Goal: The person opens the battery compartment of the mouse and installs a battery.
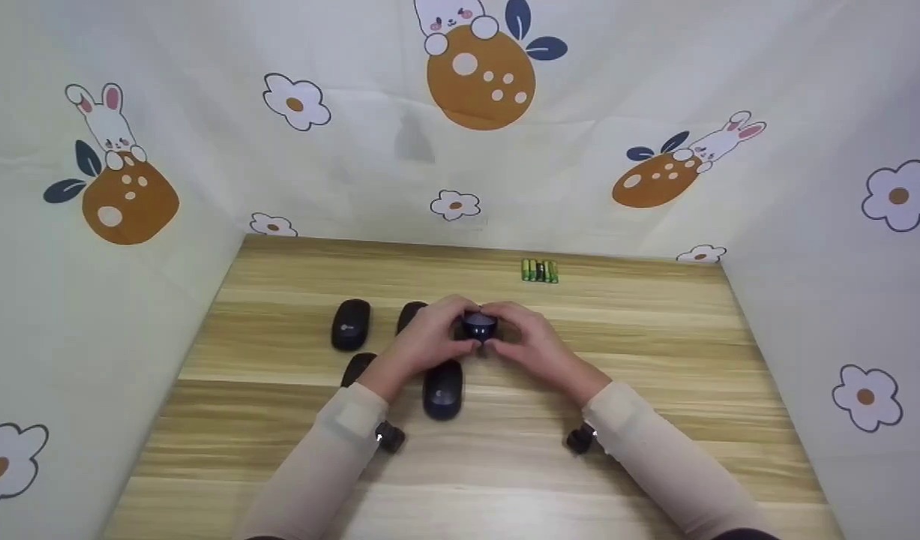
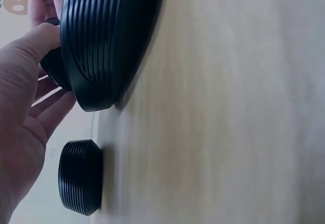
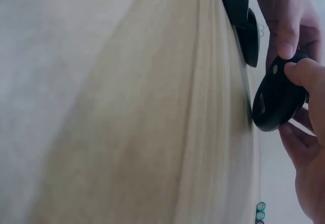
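Both hands hold one dark computer mouse between them over the middle of the table. My left hand grips its left end with thumb and fingers, and my right hand grips the other end the same way. In the right wrist view the held mouse is tipped, showing a flat face with a pale round spot and a small label; the right thumb presses on that face. From the left wrist, a ridged mouse on the table covers part of the held one.
More dark mice lie left of and under the left arm: one at far left, one partly behind the left hand, one partly behind the wrist, one in front. Several green batteries lie by the back edge. Patterned cloth walls surround the table.
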`<state>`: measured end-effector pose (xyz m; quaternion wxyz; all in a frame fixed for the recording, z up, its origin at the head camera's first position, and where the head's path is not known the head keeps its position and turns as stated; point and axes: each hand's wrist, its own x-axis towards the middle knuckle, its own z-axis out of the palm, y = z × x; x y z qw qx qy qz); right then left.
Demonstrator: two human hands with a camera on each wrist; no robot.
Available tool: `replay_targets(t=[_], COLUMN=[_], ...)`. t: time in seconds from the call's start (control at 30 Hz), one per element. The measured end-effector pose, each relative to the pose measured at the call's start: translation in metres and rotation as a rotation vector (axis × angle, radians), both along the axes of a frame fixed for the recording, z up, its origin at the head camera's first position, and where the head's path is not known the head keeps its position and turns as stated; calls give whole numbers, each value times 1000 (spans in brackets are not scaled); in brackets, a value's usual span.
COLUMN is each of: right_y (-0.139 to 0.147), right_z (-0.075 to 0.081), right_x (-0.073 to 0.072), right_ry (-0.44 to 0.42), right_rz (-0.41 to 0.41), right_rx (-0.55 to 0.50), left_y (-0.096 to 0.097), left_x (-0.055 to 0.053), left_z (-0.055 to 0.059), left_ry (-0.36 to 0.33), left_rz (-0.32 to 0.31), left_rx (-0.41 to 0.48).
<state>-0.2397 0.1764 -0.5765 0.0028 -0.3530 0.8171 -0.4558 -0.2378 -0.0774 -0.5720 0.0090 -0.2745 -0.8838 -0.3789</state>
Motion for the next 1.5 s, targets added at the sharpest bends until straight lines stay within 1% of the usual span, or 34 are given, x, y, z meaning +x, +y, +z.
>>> replay_targets(t=[0.17,0.27,0.37,0.53,0.6,0.73,0.8,0.9,1.03,1.3,1.5], right_y=[3,4,4,6,6,3,1,-2,-3,-1,1], right_z=[3,7,9,14,15,17,18,20,21,22,24], right_x=[0,0,-1,-2,-1,2,3,6,8,11,12], right_ry=[-34,-45,-40,-26,-16,-6,-10,-26,-58,-138,-172], right_rz=[-33,-51,-56,-47,-47,-70,-90,-102,-105,-107,-74], right_rx=[-12,-10,-16,-82,-113,-145,-156,-184,-218,-275,-280], left_y=[2,4,5,7,8,10,11,12,15,19,21], left_x=[2,3,4,6,7,8,8,9,10,13,13], left_z=[3,4,6,10,10,11,12,13,14,15,16], left_ry=[28,36,49,70,89,151,157,140,113,74,1], left_rz=[32,38,34,21,28,35,29,14,15,62,84], left_rx=[53,79,111,176,181,185,200,232,266,307,351])
